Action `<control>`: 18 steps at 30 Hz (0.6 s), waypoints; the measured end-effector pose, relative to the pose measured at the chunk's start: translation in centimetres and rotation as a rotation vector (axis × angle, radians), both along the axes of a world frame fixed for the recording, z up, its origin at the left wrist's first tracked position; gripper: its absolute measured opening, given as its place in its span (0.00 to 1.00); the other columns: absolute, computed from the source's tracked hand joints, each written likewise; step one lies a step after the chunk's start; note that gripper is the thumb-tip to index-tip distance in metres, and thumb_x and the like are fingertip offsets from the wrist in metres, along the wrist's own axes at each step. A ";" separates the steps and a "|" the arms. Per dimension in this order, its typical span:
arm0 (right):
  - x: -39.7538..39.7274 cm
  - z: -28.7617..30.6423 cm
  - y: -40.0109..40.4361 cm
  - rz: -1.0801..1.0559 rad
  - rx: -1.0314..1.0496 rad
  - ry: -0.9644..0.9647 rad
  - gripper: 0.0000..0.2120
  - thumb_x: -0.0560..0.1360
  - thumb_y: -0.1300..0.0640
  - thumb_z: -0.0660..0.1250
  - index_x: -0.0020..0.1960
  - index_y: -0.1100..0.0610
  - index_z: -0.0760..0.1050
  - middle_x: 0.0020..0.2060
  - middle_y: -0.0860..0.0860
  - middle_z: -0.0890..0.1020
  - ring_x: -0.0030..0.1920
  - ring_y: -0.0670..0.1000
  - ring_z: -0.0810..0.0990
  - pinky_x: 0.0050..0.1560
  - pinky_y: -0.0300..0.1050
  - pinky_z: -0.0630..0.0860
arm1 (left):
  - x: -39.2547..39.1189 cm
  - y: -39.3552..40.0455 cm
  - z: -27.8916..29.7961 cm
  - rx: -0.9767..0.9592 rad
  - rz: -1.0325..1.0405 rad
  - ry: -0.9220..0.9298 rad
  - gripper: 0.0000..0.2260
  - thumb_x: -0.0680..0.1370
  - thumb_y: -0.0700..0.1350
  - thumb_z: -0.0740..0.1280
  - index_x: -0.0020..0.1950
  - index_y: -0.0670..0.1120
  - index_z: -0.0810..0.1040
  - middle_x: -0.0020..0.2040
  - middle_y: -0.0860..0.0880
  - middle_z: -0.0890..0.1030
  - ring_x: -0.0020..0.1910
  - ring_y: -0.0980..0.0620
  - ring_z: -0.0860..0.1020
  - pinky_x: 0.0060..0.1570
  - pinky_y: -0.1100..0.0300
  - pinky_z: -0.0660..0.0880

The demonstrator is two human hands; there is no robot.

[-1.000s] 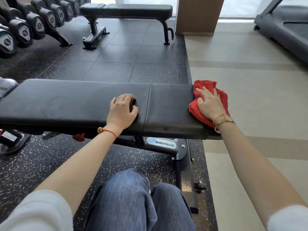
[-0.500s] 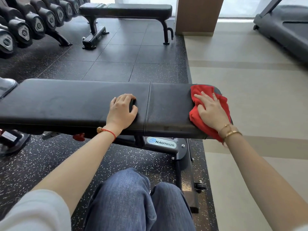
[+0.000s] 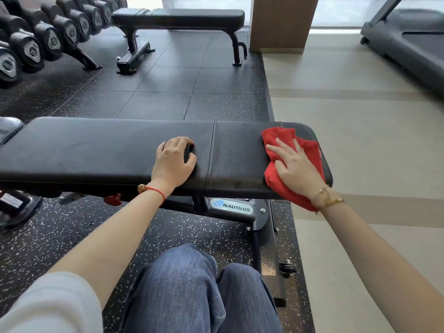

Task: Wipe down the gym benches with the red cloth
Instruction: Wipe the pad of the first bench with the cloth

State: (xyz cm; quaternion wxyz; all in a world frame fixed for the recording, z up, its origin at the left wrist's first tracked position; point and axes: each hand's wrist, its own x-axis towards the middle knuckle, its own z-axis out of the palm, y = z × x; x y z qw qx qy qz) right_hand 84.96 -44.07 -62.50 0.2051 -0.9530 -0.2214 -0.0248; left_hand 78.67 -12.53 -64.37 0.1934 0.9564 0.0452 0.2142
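Note:
A long black padded bench (image 3: 101, 150) runs across in front of me. The red cloth (image 3: 278, 140) lies bunched on the bench's right end, hanging a little over the near edge. My right hand (image 3: 296, 168) presses flat on the cloth with its fingers spread. Near the seam in the padding, my left hand (image 3: 174, 162) rests on the bench with its fingers curled, and whether it holds a small dark thing I cannot tell. A second black bench (image 3: 182, 16) stands farther back.
A rack of dumbbells (image 3: 45, 37) lines the back left. A wooden pillar (image 3: 283, 22) stands behind the far bench. A treadmill (image 3: 413, 42) sits at the back right on the pale floor. My knees in jeans (image 3: 192, 289) are below the bench.
My right hand has slid the red cloth leftward along the bench's right end, uncovering the rounded end of the padding. My left hand has stayed put.

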 end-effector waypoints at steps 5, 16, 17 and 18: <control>1.2 0.0 -1.0 -0.099 0.038 0.002 0.24 0.78 0.59 0.56 0.73 0.49 0.66 0.76 0.51 0.62 0.78 0.59 0.52 0.78 0.55 0.45 | 0.0 -0.1 -0.1 -0.010 0.002 0.009 0.13 0.78 0.45 0.62 0.62 0.48 0.74 0.65 0.49 0.77 0.68 0.48 0.71 0.74 0.44 0.60; 2.8 1.7 10.1 0.009 -0.094 0.070 0.24 0.80 0.56 0.53 0.76 0.51 0.61 0.78 0.51 0.57 0.77 0.63 0.49 0.77 0.59 0.46 | 0.2 -0.4 0.0 0.005 0.036 -0.006 0.12 0.76 0.47 0.62 0.59 0.49 0.75 0.60 0.50 0.79 0.63 0.49 0.74 0.71 0.45 0.64; 1.4 1.5 11.1 0.058 -0.095 0.033 0.24 0.79 0.56 0.54 0.75 0.51 0.61 0.78 0.51 0.58 0.77 0.63 0.50 0.77 0.58 0.47 | 0.2 -0.4 0.0 0.006 0.036 -0.006 0.12 0.76 0.47 0.62 0.59 0.49 0.75 0.60 0.50 0.79 0.63 0.49 0.74 0.71 0.45 0.64; 0.0 1.3 11.7 0.100 -0.091 -0.004 0.24 0.79 0.55 0.55 0.75 0.52 0.62 0.77 0.51 0.59 0.77 0.63 0.51 0.77 0.57 0.47 | 0.2 -0.4 0.0 0.008 0.036 -0.005 0.12 0.76 0.47 0.62 0.59 0.49 0.75 0.60 0.50 0.79 0.63 0.49 0.74 0.71 0.45 0.64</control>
